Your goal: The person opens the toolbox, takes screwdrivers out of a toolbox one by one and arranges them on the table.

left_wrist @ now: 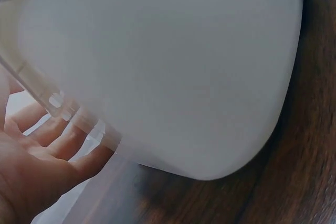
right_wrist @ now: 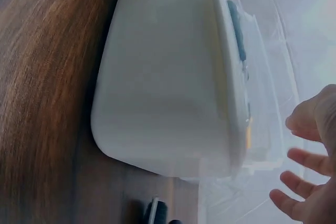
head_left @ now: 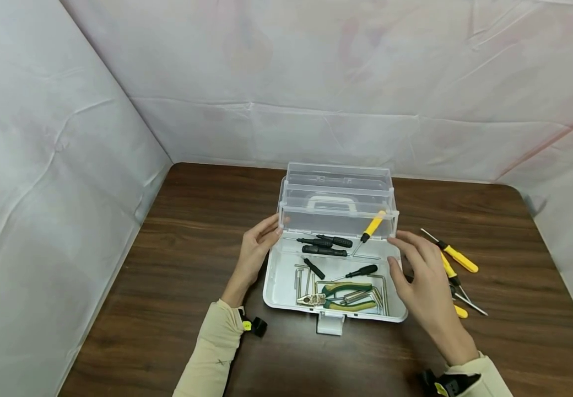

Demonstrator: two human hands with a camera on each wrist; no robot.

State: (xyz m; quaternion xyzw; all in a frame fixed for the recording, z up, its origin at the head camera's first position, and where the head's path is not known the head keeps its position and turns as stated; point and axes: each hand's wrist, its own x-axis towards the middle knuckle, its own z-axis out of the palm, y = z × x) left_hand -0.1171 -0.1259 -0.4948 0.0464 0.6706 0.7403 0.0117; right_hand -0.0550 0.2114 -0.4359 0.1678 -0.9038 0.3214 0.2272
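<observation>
A white toolbox (head_left: 281,295) with its clear lid (head_left: 338,190) raised stands on the table. In its tray lie pliers (head_left: 348,296) with green and yellow handles, several hex keys (head_left: 384,300) and several black-handled screwdrivers (head_left: 323,251). A yellow screwdriver (head_left: 374,225) leans at the back right corner. My left hand (head_left: 257,248) touches the box's back left corner by the lid, fingers extended; in the left wrist view they partly show through clear plastic. My right hand (head_left: 422,281), holding nothing, hovers at the box's right edge with fingers spread.
Several yellow-handled tools, among them a screwdriver (head_left: 460,259), lie on the brown wooden table (head_left: 182,237) right of the box, partly behind the right hand. White sheeting (head_left: 266,66) rises at the back and both sides. A white latch (head_left: 330,324) hangs from the box's front.
</observation>
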